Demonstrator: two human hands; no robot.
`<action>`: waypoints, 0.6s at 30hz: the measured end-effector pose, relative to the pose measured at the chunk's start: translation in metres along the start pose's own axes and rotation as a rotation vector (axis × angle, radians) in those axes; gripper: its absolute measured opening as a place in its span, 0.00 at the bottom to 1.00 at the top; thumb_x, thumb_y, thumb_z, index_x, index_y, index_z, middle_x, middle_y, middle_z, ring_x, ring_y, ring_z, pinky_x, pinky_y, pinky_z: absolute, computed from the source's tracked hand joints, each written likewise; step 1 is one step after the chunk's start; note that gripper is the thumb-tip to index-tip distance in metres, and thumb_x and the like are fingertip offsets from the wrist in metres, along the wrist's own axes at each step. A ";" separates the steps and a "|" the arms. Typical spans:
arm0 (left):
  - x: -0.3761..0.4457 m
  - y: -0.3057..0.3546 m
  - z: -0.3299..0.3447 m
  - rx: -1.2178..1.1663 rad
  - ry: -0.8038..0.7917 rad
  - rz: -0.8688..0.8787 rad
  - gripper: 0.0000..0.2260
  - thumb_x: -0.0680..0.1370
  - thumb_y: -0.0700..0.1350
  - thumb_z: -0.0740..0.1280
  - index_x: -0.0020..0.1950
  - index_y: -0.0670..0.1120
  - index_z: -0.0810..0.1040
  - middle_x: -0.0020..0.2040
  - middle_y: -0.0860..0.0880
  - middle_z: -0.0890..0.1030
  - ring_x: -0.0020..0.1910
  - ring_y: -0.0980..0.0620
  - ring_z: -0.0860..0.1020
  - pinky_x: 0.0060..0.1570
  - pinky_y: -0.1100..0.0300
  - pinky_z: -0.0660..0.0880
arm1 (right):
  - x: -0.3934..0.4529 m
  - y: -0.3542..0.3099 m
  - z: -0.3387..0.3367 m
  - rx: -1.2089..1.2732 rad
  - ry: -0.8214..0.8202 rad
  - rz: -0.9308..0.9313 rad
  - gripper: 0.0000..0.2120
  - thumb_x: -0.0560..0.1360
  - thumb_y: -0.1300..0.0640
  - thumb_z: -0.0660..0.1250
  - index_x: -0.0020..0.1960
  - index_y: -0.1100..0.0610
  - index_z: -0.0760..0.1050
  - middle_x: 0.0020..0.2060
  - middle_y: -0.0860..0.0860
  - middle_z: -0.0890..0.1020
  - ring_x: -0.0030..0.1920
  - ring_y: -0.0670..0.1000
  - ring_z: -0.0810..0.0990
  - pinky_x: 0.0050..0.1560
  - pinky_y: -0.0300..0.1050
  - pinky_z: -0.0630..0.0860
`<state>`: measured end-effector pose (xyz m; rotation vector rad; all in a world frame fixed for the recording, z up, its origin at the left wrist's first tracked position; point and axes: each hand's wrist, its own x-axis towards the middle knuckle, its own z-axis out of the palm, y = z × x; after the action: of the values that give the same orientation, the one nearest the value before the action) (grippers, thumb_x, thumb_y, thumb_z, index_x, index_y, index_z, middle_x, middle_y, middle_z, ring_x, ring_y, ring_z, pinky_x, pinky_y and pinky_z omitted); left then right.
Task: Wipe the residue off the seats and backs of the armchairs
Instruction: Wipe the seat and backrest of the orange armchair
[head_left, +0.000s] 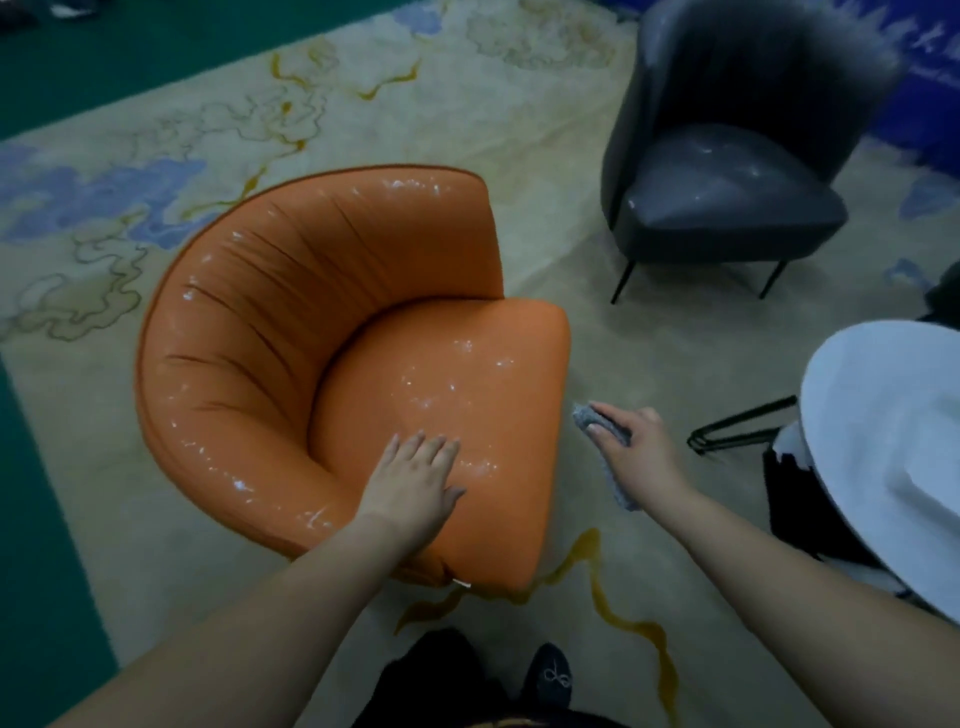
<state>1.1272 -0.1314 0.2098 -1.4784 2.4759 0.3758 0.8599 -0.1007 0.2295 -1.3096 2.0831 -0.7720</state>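
Straight, spread fingers (431, 452) of the left hand (413, 480) lie flat on the glossy, streaked seat of the rounded orange armchair (291, 332). The right hand (636, 452), curled round a fuzzy grey cloth (602, 423), hovers just beside the seat's edge over the patterned rug (597, 291). A smooth grey armchair (727, 156), also smeared, stands well apart beyond; a white curved chair (883, 457) sits at right.

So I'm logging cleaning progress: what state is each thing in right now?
orange armchair: white residue on seat and back, unwiped
grey armchair: residue spots on the seat, untouched
grey cloth: held off the seat, beside the orange armchair
left hand: flat on the orange seat
right hand: grips the cloth
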 end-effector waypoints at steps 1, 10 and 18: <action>0.001 0.000 0.001 -0.008 0.004 -0.016 0.28 0.82 0.59 0.51 0.80 0.51 0.50 0.79 0.50 0.57 0.78 0.47 0.52 0.76 0.48 0.46 | 0.012 -0.004 0.002 0.012 -0.019 -0.019 0.16 0.76 0.58 0.68 0.63 0.55 0.77 0.49 0.57 0.71 0.45 0.48 0.73 0.44 0.27 0.62; 0.048 -0.050 -0.015 0.004 0.034 -0.159 0.28 0.82 0.59 0.51 0.80 0.51 0.49 0.79 0.49 0.56 0.78 0.47 0.53 0.76 0.48 0.47 | 0.106 -0.051 0.036 -0.009 -0.128 -0.153 0.15 0.76 0.57 0.68 0.62 0.54 0.78 0.50 0.56 0.70 0.45 0.46 0.71 0.42 0.26 0.61; 0.082 -0.070 -0.018 -0.050 0.034 -0.316 0.28 0.82 0.60 0.52 0.79 0.52 0.51 0.79 0.50 0.56 0.78 0.47 0.52 0.76 0.47 0.48 | 0.178 -0.069 0.073 -0.065 -0.268 -0.275 0.16 0.76 0.53 0.68 0.63 0.50 0.77 0.49 0.54 0.73 0.48 0.49 0.76 0.53 0.39 0.70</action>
<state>1.1494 -0.2370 0.1933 -1.8728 2.2183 0.3548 0.8876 -0.3020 0.2027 -1.6610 1.7520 -0.6039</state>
